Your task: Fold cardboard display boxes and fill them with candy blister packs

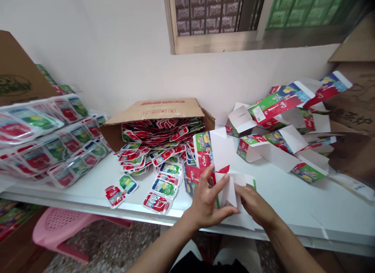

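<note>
A partly folded printed carton (218, 146), red and green outside with "Cola" and "Sprite" pictures and white inside, lies at the table's front edge. My left hand (205, 204) grips its left side, the fingers bent over the printed panel and the thumb stretched along the near edge. On the other side, my right hand (256, 204) has its fingers closed at a white flap, the fingertips partly hidden behind the card. Left of the carton, linked drink-can-shaped sachets (164, 187) lie in a strip, with a loose pair of sachets (115, 195) further left.
A cardboard box (164, 106) on its side spills sachets onto the table (90, 194). Sachet strips (55, 148) are heaped at the left. Open cartons (278, 148) pile up at the right, near large brown boxes (354, 97). Below stands a pink stool (58, 226).
</note>
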`<action>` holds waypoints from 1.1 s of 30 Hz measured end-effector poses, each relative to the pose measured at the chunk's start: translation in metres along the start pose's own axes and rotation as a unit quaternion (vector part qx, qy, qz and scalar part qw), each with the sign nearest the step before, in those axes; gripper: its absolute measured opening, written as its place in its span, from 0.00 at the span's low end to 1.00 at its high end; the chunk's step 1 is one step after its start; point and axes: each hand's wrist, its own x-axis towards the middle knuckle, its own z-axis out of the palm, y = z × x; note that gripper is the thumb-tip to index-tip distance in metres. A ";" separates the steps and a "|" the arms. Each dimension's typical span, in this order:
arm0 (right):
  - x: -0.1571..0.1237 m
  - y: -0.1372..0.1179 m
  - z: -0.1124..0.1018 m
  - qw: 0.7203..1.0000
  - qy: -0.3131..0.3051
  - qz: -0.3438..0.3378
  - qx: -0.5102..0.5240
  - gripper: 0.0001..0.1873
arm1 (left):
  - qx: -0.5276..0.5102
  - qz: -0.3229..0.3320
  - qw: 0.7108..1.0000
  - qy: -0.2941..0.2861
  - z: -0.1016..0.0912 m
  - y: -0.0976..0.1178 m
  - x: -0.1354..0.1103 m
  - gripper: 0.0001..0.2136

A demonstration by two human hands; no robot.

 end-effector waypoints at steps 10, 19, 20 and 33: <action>0.023 -0.022 -0.019 0.948 -0.021 -0.048 -0.313 0.25 | 0.130 0.186 0.974 -0.016 -0.044 0.002 0.020 0.08; 0.036 -0.052 -0.045 0.781 0.264 -0.080 -0.560 0.19 | 0.216 0.121 0.967 0.055 -0.061 -0.006 -0.016 0.07; 0.036 -0.049 -0.044 0.792 0.265 -0.077 -0.545 0.18 | 0.222 0.097 0.968 0.061 -0.058 -0.008 -0.022 0.06; 0.027 -0.009 -0.030 0.757 0.147 -0.124 -0.624 0.20 | 0.186 -0.044 0.981 -0.017 0.004 -0.041 -0.068 0.09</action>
